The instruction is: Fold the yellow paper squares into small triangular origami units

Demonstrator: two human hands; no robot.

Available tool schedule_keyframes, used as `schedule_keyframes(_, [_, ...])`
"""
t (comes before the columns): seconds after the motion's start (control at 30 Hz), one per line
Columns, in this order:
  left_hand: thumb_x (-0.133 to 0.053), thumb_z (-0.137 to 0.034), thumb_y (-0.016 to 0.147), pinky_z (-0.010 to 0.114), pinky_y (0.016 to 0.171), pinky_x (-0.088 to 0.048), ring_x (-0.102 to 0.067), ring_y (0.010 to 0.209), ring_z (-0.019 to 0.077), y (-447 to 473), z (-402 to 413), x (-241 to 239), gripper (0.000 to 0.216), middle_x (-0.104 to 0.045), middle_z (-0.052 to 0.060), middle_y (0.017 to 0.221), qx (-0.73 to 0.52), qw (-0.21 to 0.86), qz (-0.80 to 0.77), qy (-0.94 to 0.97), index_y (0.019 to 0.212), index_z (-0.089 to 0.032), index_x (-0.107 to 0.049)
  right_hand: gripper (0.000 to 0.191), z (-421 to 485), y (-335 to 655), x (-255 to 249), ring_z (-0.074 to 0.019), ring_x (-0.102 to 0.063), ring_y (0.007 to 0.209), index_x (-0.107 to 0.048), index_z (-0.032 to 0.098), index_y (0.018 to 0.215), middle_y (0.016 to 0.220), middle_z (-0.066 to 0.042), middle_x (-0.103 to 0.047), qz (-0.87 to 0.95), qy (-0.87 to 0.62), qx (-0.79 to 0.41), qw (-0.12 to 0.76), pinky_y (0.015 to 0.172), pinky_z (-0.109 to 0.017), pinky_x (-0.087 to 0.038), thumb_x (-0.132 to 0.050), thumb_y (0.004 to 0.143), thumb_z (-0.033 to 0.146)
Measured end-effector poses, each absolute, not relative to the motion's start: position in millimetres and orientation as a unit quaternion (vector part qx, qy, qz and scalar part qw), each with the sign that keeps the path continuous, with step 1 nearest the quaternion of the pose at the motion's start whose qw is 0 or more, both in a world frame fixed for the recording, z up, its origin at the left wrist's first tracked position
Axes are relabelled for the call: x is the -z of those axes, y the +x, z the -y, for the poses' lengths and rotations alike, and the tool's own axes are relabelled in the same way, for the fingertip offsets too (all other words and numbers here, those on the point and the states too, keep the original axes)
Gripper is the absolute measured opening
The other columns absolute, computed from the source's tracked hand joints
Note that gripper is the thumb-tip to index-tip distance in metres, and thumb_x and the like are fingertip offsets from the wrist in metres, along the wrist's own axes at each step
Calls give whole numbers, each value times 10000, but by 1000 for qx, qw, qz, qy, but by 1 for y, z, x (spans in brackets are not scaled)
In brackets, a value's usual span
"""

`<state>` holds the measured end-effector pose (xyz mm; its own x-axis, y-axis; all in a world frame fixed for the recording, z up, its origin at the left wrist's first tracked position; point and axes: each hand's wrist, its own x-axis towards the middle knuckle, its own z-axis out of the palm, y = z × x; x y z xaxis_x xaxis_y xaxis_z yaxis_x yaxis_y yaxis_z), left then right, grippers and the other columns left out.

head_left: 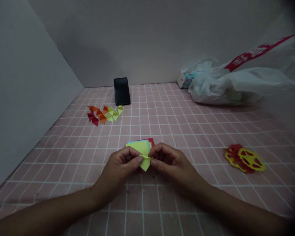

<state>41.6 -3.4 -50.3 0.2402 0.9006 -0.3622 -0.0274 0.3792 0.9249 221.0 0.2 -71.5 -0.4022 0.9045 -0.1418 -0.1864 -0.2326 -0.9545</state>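
Between my two hands is a small folded piece of yellow paper (145,163), its lower corner pointing down towards me. My left hand (124,160) pinches its left end with thumb and forefinger. At the right end, my right hand (169,159) grips it the same way, with the other fingers curled. Just beyond the fingers lies a stack of coloured paper sheets (136,146), yellow on top with blue and red edges showing; my hands partly cover it.
Several folded paper pieces (102,118) in red, orange and yellow lie at the back left. Behind them a black phone (122,91) leans upright. Red and yellow cut-out shapes (252,160) are at the right. A white plastic bag (218,86) and a tissue box (184,80) stand at the back right.
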Motion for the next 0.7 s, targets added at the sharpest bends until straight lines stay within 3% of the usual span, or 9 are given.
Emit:
schedule_keyframes(0.43, [-709,-261,770,202,628,-431,-559,612,93,44,4,53,154,-647,-20,642,-337,683,-500,413,693,-148,-638,59,4,218,71,-98,-513,676,-584,192,791,735,34,-569,487,-377,-667,418,615,-228,-389,-610,806,142])
schedule_keyframes(0.7, [-724,-308,763,213,654,-459,-607,637,101,43,3,57,180,-661,-15,702,-334,717,-491,366,758,-146,-645,106,4,221,70,-112,-529,697,-617,195,791,747,23,-577,600,-409,-549,413,638,-246,-400,-563,843,119])
